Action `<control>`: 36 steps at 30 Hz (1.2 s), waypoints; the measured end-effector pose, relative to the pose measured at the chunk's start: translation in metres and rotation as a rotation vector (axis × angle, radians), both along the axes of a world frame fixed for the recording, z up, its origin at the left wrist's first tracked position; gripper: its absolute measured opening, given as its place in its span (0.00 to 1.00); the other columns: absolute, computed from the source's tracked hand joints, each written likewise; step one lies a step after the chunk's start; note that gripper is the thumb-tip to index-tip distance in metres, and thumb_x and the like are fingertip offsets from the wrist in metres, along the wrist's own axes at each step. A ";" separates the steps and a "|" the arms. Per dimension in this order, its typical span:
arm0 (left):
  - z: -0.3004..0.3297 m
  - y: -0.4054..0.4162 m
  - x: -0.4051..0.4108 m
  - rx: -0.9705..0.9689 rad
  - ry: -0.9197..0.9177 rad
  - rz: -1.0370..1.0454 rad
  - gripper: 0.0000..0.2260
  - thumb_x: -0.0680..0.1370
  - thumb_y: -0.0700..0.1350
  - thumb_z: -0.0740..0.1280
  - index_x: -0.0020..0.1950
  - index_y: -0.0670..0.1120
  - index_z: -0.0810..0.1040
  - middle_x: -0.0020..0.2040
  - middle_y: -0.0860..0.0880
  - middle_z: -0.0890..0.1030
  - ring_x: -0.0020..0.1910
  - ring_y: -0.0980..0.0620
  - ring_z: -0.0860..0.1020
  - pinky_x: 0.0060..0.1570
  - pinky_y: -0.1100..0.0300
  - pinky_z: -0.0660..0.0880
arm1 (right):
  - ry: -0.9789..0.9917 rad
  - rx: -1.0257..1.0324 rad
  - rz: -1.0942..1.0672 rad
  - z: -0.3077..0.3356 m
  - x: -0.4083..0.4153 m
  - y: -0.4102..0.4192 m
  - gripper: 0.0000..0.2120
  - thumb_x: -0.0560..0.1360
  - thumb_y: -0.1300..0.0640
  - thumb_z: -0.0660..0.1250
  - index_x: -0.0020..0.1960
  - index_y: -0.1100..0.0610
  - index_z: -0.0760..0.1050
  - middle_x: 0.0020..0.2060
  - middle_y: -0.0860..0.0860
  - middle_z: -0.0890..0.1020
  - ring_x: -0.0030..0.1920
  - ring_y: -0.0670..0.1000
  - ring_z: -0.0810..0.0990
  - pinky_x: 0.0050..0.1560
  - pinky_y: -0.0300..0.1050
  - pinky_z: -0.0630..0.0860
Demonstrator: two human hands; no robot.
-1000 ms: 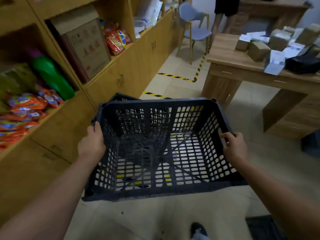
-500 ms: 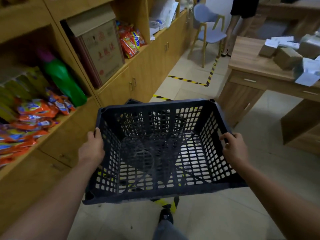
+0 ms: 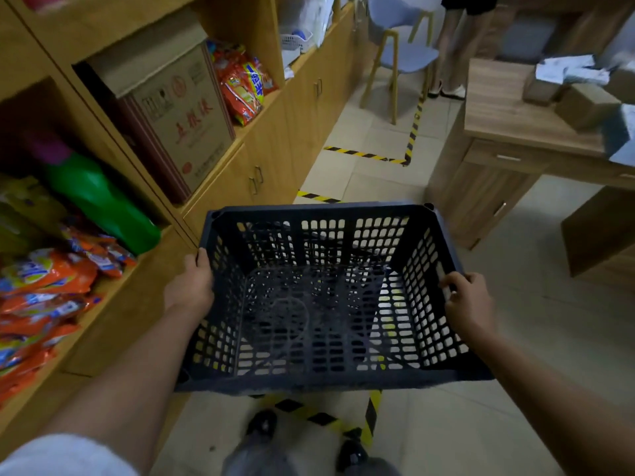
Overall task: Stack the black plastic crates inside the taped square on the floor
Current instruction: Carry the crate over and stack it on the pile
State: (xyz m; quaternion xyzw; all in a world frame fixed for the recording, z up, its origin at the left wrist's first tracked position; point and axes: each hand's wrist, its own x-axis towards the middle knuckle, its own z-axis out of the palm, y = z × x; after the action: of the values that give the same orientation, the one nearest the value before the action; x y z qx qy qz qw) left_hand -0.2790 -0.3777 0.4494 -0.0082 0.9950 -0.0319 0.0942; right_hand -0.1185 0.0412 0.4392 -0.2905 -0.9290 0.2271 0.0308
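Note:
I carry a black perforated plastic crate (image 3: 319, 300) in front of me, open side up and empty. My left hand (image 3: 189, 286) grips its left rim and my right hand (image 3: 464, 300) grips its right rim. Yellow-and-black tape (image 3: 371, 417) marks a corner on the floor just below the crate's near edge, by my shoes. More of the same tape (image 3: 318, 196) shows beyond the crate's far rim. Through the crate's holes I make out dark shapes underneath, but I cannot tell what they are.
A wooden shelf unit (image 3: 261, 156) lines the left, holding a cardboard box (image 3: 178, 108), a green bottle (image 3: 99, 201) and orange snack packets (image 3: 44, 286). A wooden desk (image 3: 508, 139) with boxes stands right. Further back are a blue chair (image 3: 402, 46), a standing person's legs (image 3: 453, 53) and another taped corner (image 3: 405, 156).
I have stepped forward with the crate. The taped corner now lies at my feet under the crate's near edge, and the desk has slid off to the right. Both hands keep their grip.

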 end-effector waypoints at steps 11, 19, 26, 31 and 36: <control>-0.011 -0.008 -0.127 0.003 -0.031 -0.203 0.34 0.79 0.41 0.64 0.79 0.46 0.47 0.69 0.43 0.62 0.46 0.44 0.75 0.37 0.53 0.70 | 0.003 0.013 -0.281 -0.012 -0.036 -0.062 0.13 0.72 0.69 0.63 0.51 0.55 0.77 0.57 0.59 0.73 0.46 0.60 0.75 0.40 0.45 0.67; -0.019 -0.019 -0.161 0.140 0.006 -0.276 0.32 0.80 0.41 0.62 0.79 0.46 0.49 0.71 0.41 0.63 0.43 0.45 0.74 0.39 0.51 0.73 | -0.009 0.022 -0.375 -0.008 -0.047 -0.085 0.27 0.73 0.70 0.60 0.69 0.55 0.67 0.61 0.61 0.73 0.51 0.64 0.77 0.47 0.54 0.76; -0.029 -0.026 -0.157 0.229 0.010 -0.257 0.32 0.81 0.42 0.60 0.80 0.51 0.46 0.66 0.41 0.68 0.43 0.44 0.76 0.41 0.47 0.78 | -0.079 0.021 -0.444 -0.016 -0.035 -0.092 0.35 0.72 0.67 0.61 0.76 0.53 0.55 0.65 0.60 0.73 0.56 0.64 0.77 0.52 0.57 0.77; -0.027 -0.030 -0.144 0.230 0.005 -0.265 0.36 0.80 0.40 0.62 0.79 0.53 0.42 0.65 0.40 0.70 0.41 0.45 0.75 0.36 0.51 0.76 | -0.085 0.024 -0.391 -0.018 -0.021 -0.089 0.33 0.73 0.68 0.61 0.76 0.56 0.57 0.64 0.62 0.73 0.58 0.64 0.76 0.54 0.56 0.75; -0.027 -0.037 -0.116 0.236 -0.003 -0.227 0.39 0.79 0.40 0.64 0.79 0.54 0.40 0.64 0.40 0.70 0.41 0.46 0.75 0.35 0.52 0.75 | -0.052 -0.009 -0.363 -0.019 -0.012 -0.090 0.35 0.73 0.67 0.61 0.77 0.53 0.56 0.60 0.62 0.75 0.54 0.65 0.77 0.52 0.57 0.75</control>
State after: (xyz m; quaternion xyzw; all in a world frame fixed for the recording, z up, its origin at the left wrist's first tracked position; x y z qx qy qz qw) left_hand -0.3954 -0.4150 0.4225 0.1154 0.9862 0.0750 0.0920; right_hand -0.1303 -0.0489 0.4199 -0.4594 -0.8607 0.2144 0.0461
